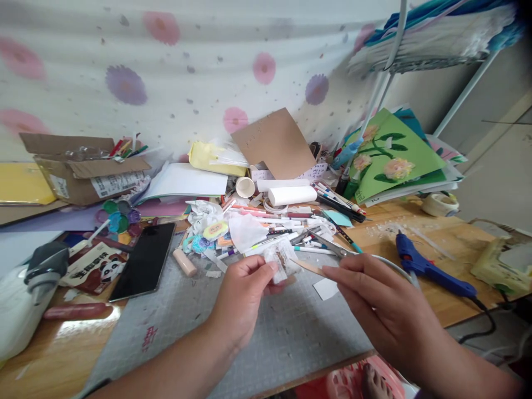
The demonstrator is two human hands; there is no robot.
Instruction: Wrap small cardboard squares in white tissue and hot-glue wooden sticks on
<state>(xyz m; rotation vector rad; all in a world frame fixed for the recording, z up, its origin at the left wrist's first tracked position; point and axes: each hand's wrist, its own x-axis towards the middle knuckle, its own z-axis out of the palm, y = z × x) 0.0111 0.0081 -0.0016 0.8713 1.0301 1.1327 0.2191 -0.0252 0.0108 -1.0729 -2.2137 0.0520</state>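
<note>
My left hand [243, 296] pinches a small white lacy craft piece [281, 259] above the grey cutting mat [233, 338]. My right hand [382, 310] has its fingers closed on a thin wooden stick [311, 268] whose tip meets the craft piece. Both hands hover over the mat near the table's front edge. A small white paper square [325, 288] lies on the mat just under my right fingers.
A blue glue gun [428, 269] lies to the right, its cord trailing off the table. A black phone [144, 259] lies at the left. Pens, scissors [328, 244], paper scraps and a cardboard box [83, 166] crowd the back. Green flower craft [390, 158] leans at right.
</note>
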